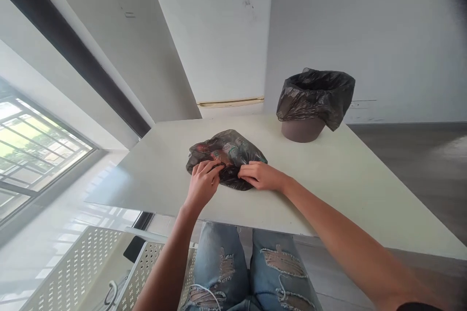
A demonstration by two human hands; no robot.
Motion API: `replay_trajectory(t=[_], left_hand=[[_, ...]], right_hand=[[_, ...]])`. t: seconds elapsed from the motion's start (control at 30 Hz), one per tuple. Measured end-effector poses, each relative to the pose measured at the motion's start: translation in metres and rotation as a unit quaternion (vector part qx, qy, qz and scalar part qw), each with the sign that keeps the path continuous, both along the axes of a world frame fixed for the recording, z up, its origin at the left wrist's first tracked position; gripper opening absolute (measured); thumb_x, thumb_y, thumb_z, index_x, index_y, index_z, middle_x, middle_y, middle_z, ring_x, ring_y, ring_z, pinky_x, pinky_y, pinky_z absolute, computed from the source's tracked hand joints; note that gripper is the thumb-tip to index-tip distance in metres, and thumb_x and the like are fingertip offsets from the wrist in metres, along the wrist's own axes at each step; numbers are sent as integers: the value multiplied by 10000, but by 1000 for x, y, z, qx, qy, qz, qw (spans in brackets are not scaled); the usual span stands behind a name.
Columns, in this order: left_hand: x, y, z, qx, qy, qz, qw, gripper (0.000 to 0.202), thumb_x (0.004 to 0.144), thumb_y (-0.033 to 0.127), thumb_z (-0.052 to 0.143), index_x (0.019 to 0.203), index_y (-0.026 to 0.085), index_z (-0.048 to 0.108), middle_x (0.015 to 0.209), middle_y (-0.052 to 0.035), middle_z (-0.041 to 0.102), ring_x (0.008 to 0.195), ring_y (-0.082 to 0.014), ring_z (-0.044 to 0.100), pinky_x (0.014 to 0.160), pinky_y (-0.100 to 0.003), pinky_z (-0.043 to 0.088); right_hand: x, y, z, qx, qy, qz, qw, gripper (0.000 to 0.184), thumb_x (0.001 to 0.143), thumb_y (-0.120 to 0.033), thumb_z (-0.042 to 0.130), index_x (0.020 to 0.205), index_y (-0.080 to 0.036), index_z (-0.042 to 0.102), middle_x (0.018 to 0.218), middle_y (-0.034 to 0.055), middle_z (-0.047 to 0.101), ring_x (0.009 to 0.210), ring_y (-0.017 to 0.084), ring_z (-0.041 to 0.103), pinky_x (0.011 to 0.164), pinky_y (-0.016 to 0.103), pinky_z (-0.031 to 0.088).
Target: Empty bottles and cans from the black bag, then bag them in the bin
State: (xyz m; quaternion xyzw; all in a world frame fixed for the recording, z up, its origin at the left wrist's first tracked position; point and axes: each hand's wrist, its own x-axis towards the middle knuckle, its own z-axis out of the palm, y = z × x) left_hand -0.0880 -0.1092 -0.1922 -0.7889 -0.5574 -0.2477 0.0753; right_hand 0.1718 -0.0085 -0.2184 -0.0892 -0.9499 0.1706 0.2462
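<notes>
A filled black plastic bag (228, 151) lies on the white table (328, 175), with coloured waste showing through its thin film. My left hand (202, 182) grips the bag's near edge from the left, fingers curled into the plastic. My right hand (260, 176) pinches the same bunched edge from the right. Both hands meet at the bag's gathered mouth near the table's front.
A brown bin (302, 129) lined with a black bag (316, 93) stands at the back right of the table. A white fridge (219, 34) rises behind. A perforated white rack (91, 262) sits low at left, beside my knees in torn jeans.
</notes>
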Motion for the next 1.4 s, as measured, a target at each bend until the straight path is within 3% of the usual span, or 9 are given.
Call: replay_trajectory(t=[0.1, 0.27, 0.53, 0.6, 0.7, 0.8, 1.0, 1.23, 1.4], left_hand=[[-10, 5, -6, 17, 13, 50, 999, 407, 1019, 202, 623, 1422, 256, 641, 1501, -110, 623, 1388, -346, 536, 1195, -571, 366], [-20, 17, 1, 11, -74, 95, 993, 193, 957, 119, 586, 1037, 234, 719, 1048, -68, 762, 1027, -287, 660, 985, -456, 480], [11, 56, 52, 228, -287, 272, 890, 97, 916, 162, 581, 951, 231, 640, 954, -69, 671, 959, -266, 608, 949, -423, 492], [27, 55, 57, 288, -280, 253, 880, 216, 879, 145, 598, 1073, 220, 654, 1123, -116, 615, 1095, -292, 587, 1032, -470, 478], [51, 29, 43, 372, -236, 163, 883, 327, 878, 174, 633, 1202, 219, 636, 1199, -153, 528, 1175, -327, 567, 1036, -514, 501], [68, -7, 13, 287, -205, 64, 934, 213, 937, 188, 609, 1139, 251, 640, 1092, -128, 610, 1055, -297, 637, 959, -486, 567], [71, 8, -11, 9, -146, 40, 988, 365, 1059, 195, 443, 1330, 220, 686, 1308, -128, 721, 1232, -313, 674, 1091, -503, 559], [79, 43, -9, 47, -119, 82, 988, 392, 1039, 249, 558, 1417, 236, 660, 1398, -127, 692, 1378, -358, 597, 1175, -567, 488], [80, 15, -11, 67, -180, 75, 979, 250, 1061, 256, 529, 1220, 233, 722, 1178, -112, 760, 1081, -293, 728, 986, -447, 589]], right_hand=[[2, 3, 1, 21, 12, -11, 1000, 261, 1110, -243, 469, 1131, -188, 723, 1048, 90, 753, 907, 197, 635, 838, 362, 392], [8, 5, 7, 117, 23, -84, 989, 195, 1059, -281, 589, 1088, -212, 769, 1053, 93, 673, 921, 215, 540, 859, 388, 338], [35, 26, 6, 159, 136, -435, 876, 277, 1018, -282, 562, 831, -187, 744, 1151, 154, 622, 1009, 296, 514, 914, 477, 400], [35, 24, 4, 159, 172, -387, 892, 224, 983, -210, 550, 1018, -202, 771, 1234, 170, 633, 1100, 322, 558, 979, 511, 444], [24, 15, 4, 169, 137, -154, 964, 429, 965, -126, 488, 1311, -249, 711, 1342, 149, 670, 1274, 296, 585, 1063, 488, 475], [13, 11, 3, 166, 72, -23, 983, 521, 976, -76, 416, 1408, -239, 657, 1317, 121, 738, 1229, 231, 658, 1025, 436, 494], [25, 21, 0, 115, -18, -193, 974, 440, 997, -125, 448, 1342, -179, 717, 1386, 121, 737, 989, 236, 745, 812, 380, 485], [30, 24, 6, 103, -34, -151, 983, 401, 1037, -382, 622, 1398, -226, 703, 1162, 114, 758, 978, 233, 664, 789, 350, 384], [34, 25, 13, 107, 11, -86, 990, 254, 934, -136, 573, 997, -211, 808, 901, 71, 653, 878, 219, 535, 788, 358, 333]])
